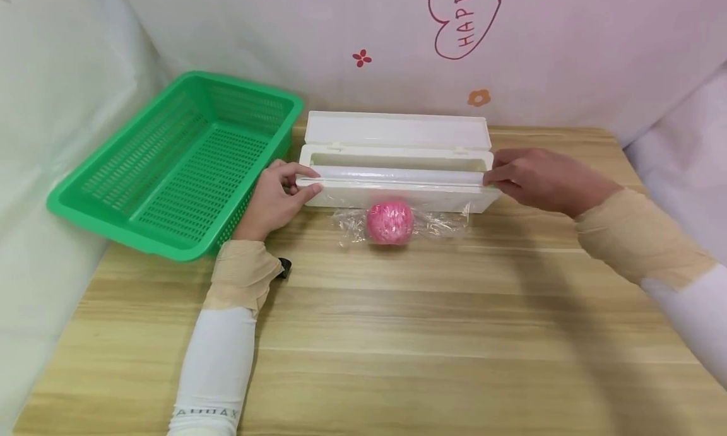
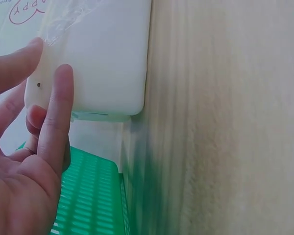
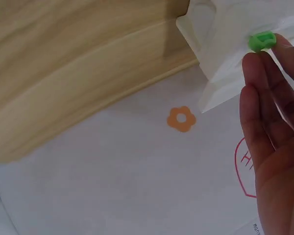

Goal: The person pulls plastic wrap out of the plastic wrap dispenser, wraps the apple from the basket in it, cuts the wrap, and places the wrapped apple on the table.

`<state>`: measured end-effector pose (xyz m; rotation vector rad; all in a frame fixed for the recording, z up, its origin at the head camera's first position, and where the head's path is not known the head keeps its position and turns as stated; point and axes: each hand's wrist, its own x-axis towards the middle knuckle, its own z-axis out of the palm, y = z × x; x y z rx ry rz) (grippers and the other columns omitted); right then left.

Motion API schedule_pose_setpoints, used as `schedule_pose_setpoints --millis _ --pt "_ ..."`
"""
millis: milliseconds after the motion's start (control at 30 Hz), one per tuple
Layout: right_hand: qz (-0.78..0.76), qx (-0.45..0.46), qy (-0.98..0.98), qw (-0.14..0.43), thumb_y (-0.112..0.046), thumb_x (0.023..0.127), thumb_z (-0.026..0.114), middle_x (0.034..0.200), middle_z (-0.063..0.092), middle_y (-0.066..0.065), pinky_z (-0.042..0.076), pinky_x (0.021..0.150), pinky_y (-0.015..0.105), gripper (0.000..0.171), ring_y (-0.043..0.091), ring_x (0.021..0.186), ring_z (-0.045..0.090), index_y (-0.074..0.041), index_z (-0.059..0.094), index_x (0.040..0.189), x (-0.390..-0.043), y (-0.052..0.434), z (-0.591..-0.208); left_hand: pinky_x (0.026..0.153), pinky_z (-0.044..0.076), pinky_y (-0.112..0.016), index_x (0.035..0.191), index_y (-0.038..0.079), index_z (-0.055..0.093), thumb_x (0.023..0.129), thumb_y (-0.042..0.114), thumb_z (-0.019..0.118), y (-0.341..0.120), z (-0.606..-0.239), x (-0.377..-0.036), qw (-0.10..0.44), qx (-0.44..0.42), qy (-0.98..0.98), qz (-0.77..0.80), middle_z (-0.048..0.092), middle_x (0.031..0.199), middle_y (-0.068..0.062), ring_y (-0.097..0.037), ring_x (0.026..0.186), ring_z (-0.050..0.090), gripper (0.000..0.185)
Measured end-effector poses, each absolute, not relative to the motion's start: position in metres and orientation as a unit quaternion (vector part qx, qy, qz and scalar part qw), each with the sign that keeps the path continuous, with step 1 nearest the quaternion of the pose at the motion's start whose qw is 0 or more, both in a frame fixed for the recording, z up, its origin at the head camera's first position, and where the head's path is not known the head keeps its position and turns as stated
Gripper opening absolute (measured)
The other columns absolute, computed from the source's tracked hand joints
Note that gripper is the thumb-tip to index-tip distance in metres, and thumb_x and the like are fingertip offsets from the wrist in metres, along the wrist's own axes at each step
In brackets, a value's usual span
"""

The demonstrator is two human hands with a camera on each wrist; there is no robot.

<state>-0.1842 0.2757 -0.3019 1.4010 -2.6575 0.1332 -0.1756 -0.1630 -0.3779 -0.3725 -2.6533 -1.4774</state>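
Note:
A white cling film dispenser lies lengthwise with its lid raised, showing a film roll inside. My left hand grips the box's left end, thumb and index finger at the front edge. At the right end, my right hand pinches a small green slide cutter, seen best in the right wrist view. Clear film hangs over the box's front. Just before it sits a pink ball wrapped in clear film, with crumpled film sticking out on both sides.
To the left stands a green plastic basket with slotted walls, close beside the left hand. A small black object shows by the left wrist. White printed sheeting rises behind the wooden table.

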Motion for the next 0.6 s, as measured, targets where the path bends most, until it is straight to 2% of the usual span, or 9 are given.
schedule_pose_setpoints --millis 167,300,400,467,533,600 --pt "0.072 0.445 -0.886 0.111 0.010 0.081 0.079 0.092 0.068 0.006 0.057 0.065 0.039 0.021 0.019 0.073 0.066 -0.005 0.082 0.095 -0.173 0.282 -0.309 0.076 0.041 -0.029 0.118 0.008 0.078 0.096 0.020 0.080 -0.162 -0.376 -0.175 0.034 -0.122 -0.871 -0.475 0.048 0.096 -0.007 -0.021 0.082 0.049 0.026" --pt "0.112 0.386 -0.906 0.133 0.001 0.083 0.083 0.095 0.071 0.008 0.056 0.064 0.041 0.016 0.019 0.067 0.065 -0.004 0.081 0.098 -0.156 0.268 -0.315 0.079 0.043 -0.029 0.132 0.011 0.073 0.098 0.020 0.077 -0.166 -0.377 -0.176 0.019 -0.141 -0.871 -0.470 0.048 0.098 -0.008 -0.019 0.088 0.049 0.035" --pt "0.137 0.319 -0.930 0.116 -0.006 0.089 0.080 0.096 0.074 0.007 0.055 0.066 0.041 0.012 0.017 0.069 0.066 -0.006 0.082 0.101 -0.141 0.259 -0.316 0.081 0.044 -0.030 0.150 0.015 0.059 0.101 0.022 0.074 -0.168 -0.372 -0.174 -0.003 -0.151 -0.866 -0.476 0.048 0.100 -0.009 -0.021 0.090 0.051 0.052" --pt "0.159 0.272 -0.945 0.090 -0.010 0.093 0.077 0.096 0.075 0.007 0.056 0.071 0.043 0.012 0.020 0.075 0.069 -0.006 0.081 0.103 -0.134 0.256 -0.314 0.081 0.045 -0.031 0.155 0.015 0.050 0.101 0.026 0.072 -0.167 -0.365 -0.171 -0.020 -0.144 -0.867 -0.477 0.047 0.101 -0.009 -0.023 0.091 0.052 0.059" --pt "0.182 0.227 -0.955 0.064 -0.014 0.096 0.074 0.096 0.077 0.008 0.057 0.075 0.044 0.014 0.023 0.082 0.072 -0.006 0.081 0.106 -0.130 0.254 -0.311 0.078 0.043 -0.031 0.153 0.013 0.048 0.101 0.029 0.072 -0.163 -0.353 -0.165 -0.023 -0.132 -0.872 -0.470 0.045 0.099 -0.008 -0.024 0.086 0.050 0.059" --pt "0.207 0.200 -0.956 0.053 -0.015 0.098 0.073 0.097 0.078 0.008 0.056 0.078 0.044 0.016 0.024 0.088 0.073 -0.006 0.080 0.109 -0.128 0.253 -0.309 0.077 0.042 -0.033 0.142 0.007 0.052 0.100 0.028 0.073 -0.153 -0.338 -0.157 -0.011 -0.136 -0.886 -0.444 0.046 0.099 -0.010 -0.025 0.085 0.048 0.052"
